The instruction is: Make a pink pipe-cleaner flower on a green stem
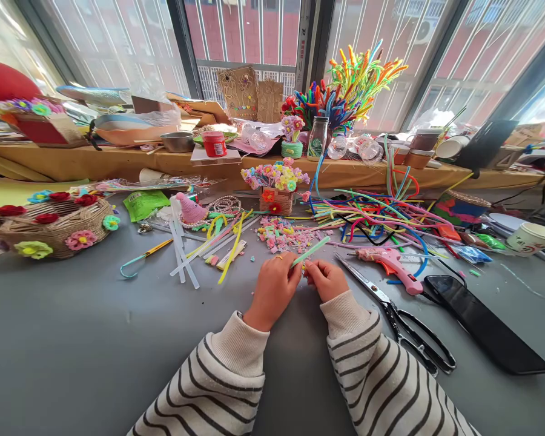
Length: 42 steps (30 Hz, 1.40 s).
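Note:
My left hand (272,289) is closed around a light green pipe cleaner (312,251), which slants up to the right beyond my fingers. Close beside it, my right hand (329,280) pinches with thumb and fingertips; a small yellowish bit shows there, too small to name. Just beyond both hands lies a heap of short pink, green and yellow cut pieces (281,235). Large black-handled scissors (386,298) rest to the right of my right hand, blades pointing away and to the left. Past them is a pink glue gun (397,266).
A black phone-like slab (485,327) lies at the right. Loose pipe cleaners (372,212) spread behind the glue gun. White glue sticks (184,254) and a flower-trimmed woven basket (68,230) are on the left. A small flower box (276,200) stands at the back, below a crowded ledge (131,162).

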Motion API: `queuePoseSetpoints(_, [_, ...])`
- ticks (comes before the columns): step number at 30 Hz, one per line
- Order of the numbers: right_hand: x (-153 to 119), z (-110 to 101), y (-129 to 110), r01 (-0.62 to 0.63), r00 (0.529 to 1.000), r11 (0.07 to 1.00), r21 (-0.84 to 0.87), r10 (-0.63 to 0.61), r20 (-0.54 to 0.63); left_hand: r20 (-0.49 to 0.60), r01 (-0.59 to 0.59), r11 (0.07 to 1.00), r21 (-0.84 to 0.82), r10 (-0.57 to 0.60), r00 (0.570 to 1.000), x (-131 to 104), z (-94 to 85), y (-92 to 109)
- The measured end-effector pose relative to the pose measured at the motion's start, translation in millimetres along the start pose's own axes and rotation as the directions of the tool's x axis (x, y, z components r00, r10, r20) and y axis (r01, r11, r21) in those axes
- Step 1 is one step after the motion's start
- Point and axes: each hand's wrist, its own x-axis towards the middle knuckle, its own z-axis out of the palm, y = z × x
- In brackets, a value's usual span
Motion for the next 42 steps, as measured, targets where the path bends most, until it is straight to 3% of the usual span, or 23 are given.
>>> queuePoseSetpoints(2, [1.1,1.9,-2.5,-0.158,0.987,0.958,0.24,0.144,0.076,0.006,0.033,0.997,-0.066,-0.033,0.999,0.2,-0.3,0.8])
queuePoseSetpoints(4, [2.0,4.0,-5.4,-0.292,0.956,0.852,0.434,0.247,0.159,0.013,0.074,0.986,-0.152,-0.072,0.997,0.7,-0.5,1.6])
queuePoseSetpoints(7, [1.5,6.5,-7.7,-0.36,0.933,0.759,0.543,0.299,0.2,0.02,0.124,0.949,-0.29,-0.124,0.992,1.6,0.1,1.4])
queuePoseSetpoints(9, [-0.5,7.1,-7.2,-0.303,0.953,0.823,0.48,0.253,0.169,0.041,0.17,0.916,-0.363,-0.167,0.985,1.7,0.7,0.2])
queuePoseSetpoints(12, [-4.7,6.2,-4.5,-0.047,0.998,0.981,0.19,0.038,0.047,0.063,0.232,0.885,-0.403,-0.226,0.972,1.0,0.3,-1.3])
queuePoseSetpoints(15, [-7.6,4.4,-2.1,0.159,0.987,0.985,-0.072,-0.16,-0.012,0.074,0.25,0.875,-0.415,-0.242,0.968,0.3,-1.2,-1.0])
queuePoseSetpoints(18, [-8.2,3.3,-1.5,0.202,0.979,0.97,-0.137,-0.206,-0.01,0.11,0.248,0.862,-0.442,-0.223,0.969,0.7,-1.8,-0.6])
queuePoseSetpoints(20, [-8.1,3.5,-2.1,0.172,0.985,0.982,-0.084,-0.173,-0.007,0.142,0.25,0.84,-0.482,-0.207,0.968,1.4,-1.3,-1.2])
queuePoseSetpoints(23, [-7.9,5.2,-3.9,0.023,1.0,0.989,0.143,-0.026,0.018,0.196,0.295,0.769,-0.568,-0.221,0.955,2.5,0.3,-2.1])
queuePoseSetpoints(27, [-5.9,9.3,-4.9,-0.208,0.977,0.874,0.439,0.169,0.128,0.256,0.367,0.654,-0.662,-0.263,0.93,3.3,1.7,-1.1])
queuePoseSetpoints(30, [-4.1,12.4,-6.2,-0.261,0.964,0.836,0.482,0.203,0.17,0.263,0.384,0.639,-0.666,-0.281,0.923,3.4,0.5,0.8])
queuePoseSetpoints(33, [-7.4,7.1,-10.5,-0.164,0.986,0.947,0.276,0.151,0.067,0.208,0.365,0.721,-0.589,-0.301,0.931,3.3,-2.0,1.9])
queuePoseSetpoints(34, [-10.9,1.3,-12.0,-0.08,0.996,0.989,0.123,0.083,-0.016,0.185,0.363,0.751,-0.552,-0.314,0.931,3.2,-2.7,1.8])
queuePoseSetpoints(36, [-23.2,-18.2,-12.7,0.072,0.985,0.98,-0.187,-0.099,-0.139,0.151,0.374,0.791,-0.483,-0.346,0.926,3.1,-3.5,1.0])
queuePoseSetpoints(39, [-53.3,-64.1,-4.5,0.11,0.923,0.816,-0.568,-0.296,-0.246,0.143,0.403,0.81,-0.426,-0.38,0.914,3.0,-3.6,-0.5])
queuePoseSetpoints(42, [-84.4,-115.0,11.5,0.055,0.912,0.573,-0.818,-0.362,-0.193,0.142,0.411,0.817,-0.405,-0.388,0.911,2.9,-3.5,-1.0])
